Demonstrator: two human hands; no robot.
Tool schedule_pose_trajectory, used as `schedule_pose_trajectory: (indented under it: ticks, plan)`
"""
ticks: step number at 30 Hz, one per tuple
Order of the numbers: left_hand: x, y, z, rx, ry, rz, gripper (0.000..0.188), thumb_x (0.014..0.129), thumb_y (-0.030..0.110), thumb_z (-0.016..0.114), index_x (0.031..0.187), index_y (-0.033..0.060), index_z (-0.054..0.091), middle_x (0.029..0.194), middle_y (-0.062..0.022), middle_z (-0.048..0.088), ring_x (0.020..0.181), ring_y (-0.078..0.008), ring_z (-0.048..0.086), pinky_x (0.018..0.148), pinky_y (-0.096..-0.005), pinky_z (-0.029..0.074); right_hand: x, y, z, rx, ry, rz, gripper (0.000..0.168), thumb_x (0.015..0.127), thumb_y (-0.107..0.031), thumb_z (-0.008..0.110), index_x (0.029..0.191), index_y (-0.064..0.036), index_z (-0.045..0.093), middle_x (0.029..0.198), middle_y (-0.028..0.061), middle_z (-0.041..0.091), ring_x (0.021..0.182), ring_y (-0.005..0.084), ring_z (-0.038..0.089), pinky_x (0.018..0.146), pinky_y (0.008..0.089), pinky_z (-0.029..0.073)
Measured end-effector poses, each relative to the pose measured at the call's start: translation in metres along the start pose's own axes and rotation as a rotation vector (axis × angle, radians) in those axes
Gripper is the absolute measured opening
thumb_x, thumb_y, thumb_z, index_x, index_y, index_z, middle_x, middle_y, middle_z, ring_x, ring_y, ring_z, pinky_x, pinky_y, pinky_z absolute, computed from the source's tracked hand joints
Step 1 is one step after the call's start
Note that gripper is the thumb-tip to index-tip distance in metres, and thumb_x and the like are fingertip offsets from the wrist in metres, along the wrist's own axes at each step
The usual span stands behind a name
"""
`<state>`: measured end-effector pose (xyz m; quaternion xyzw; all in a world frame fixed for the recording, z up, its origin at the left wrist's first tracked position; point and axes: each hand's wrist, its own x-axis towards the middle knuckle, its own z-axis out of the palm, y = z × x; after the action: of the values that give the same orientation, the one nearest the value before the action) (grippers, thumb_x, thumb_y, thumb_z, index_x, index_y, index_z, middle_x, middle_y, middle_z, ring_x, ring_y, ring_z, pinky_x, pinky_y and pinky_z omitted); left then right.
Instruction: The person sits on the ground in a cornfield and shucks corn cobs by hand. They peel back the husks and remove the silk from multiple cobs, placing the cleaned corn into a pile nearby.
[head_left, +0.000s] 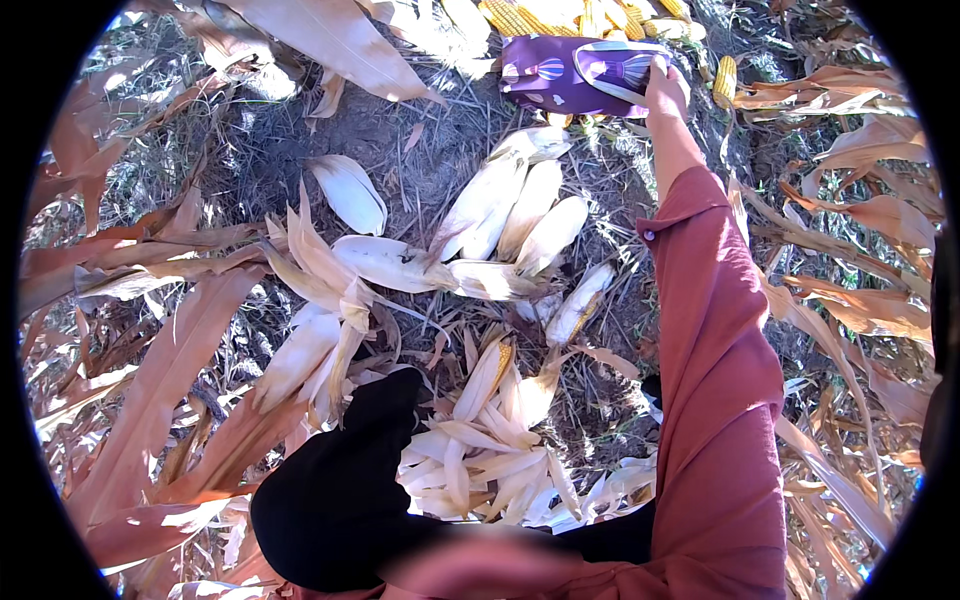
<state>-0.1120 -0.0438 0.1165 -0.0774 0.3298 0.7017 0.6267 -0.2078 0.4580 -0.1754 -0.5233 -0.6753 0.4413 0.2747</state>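
My right hand (667, 91), stretched far forward at the upper right, grips the end of a purple bag (559, 69) with a hot-air-balloon print. A pale looped handle (600, 84) lies across the bag's side. Husked yellow corn cobs (517, 16) are heaped just beyond it, and bits of yellow show under its near edge. My left hand is out of view. Before me on the ground lie several ears in dry pale husks (487, 199). Two partly opened ears, one nearer (487, 371) and one farther right (583, 304), show yellow kernels.
A single husked cob (724, 81) lies right of my hand. Loose husks (495, 457) are piled between my black-clad legs (337, 487). Dry corn stalks and leaves (165, 390) crowd the left side, with more leaves (862, 307) on the right. A large leaf (330, 45) hangs at upper left.
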Motion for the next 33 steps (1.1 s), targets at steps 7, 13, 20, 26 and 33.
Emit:
schedule_pose_trajectory:
  ticks: [7,13,20,26,33]
  plan:
    - [-0.005,-0.004,0.003,0.083,-0.026,-0.014,0.029,0.090,0.007,0.047,0.117,-0.0037,0.045,0.118,-0.0177,0.049,0.108,-0.0236,0.051,0.093,-0.0372,0.040,-0.018,0.031,-0.017,-0.186,-0.031,-0.219,0.051,0.086,-0.040,0.055,0.118,-0.001,0.054,0.111,0.0173,0.061,0.098,0.0290,0.058,0.087,0.0331,0.042]
    - [-0.007,-0.006,0.005,0.078,-0.072,-0.021,0.032,0.091,0.010,0.048,0.118,-0.0039,0.042,0.118,-0.0196,0.049,0.107,-0.0259,0.052,0.094,-0.0394,0.041,-0.063,0.063,-0.029,-0.161,0.163,-0.443,0.041,0.091,-0.025,0.054,0.125,-0.001,0.049,0.106,0.0143,0.061,0.094,0.0188,0.057,0.083,0.0304,0.044]
    - [-0.007,-0.019,0.017,0.140,-0.004,0.030,0.031,0.089,0.018,0.054,0.111,-0.0034,0.047,0.112,-0.0236,0.051,0.100,-0.0275,0.056,0.090,-0.0409,0.044,-0.231,0.155,-0.074,-0.275,-0.238,0.011,0.029,0.083,-0.023,0.057,0.098,0.001,0.063,0.090,0.0162,0.065,0.085,0.0286,0.062,0.079,0.0347,0.046]
    - [-0.018,-0.025,0.015,0.266,0.035,0.176,0.034,0.091,0.025,0.052,0.110,-0.0026,0.046,0.107,-0.0213,0.053,0.090,-0.0252,0.058,0.082,-0.0361,0.047,-0.380,0.189,-0.103,-0.599,-0.131,0.176,0.040,0.078,-0.018,0.063,0.110,0.001,0.049,0.105,0.0209,0.056,0.103,0.0360,0.052,0.088,0.0417,0.041]
    - [-0.027,-0.022,-0.005,0.255,0.103,0.373,0.033,0.096,0.021,0.041,0.117,-0.0039,0.044,0.110,-0.0184,0.055,0.092,-0.0217,0.059,0.080,-0.0317,0.047,-0.482,0.193,-0.103,-0.579,-0.453,0.000,0.026,0.080,-0.019,0.060,0.097,0.001,0.057,0.102,0.0203,0.058,0.097,0.0364,0.055,0.084,0.0427,0.043]
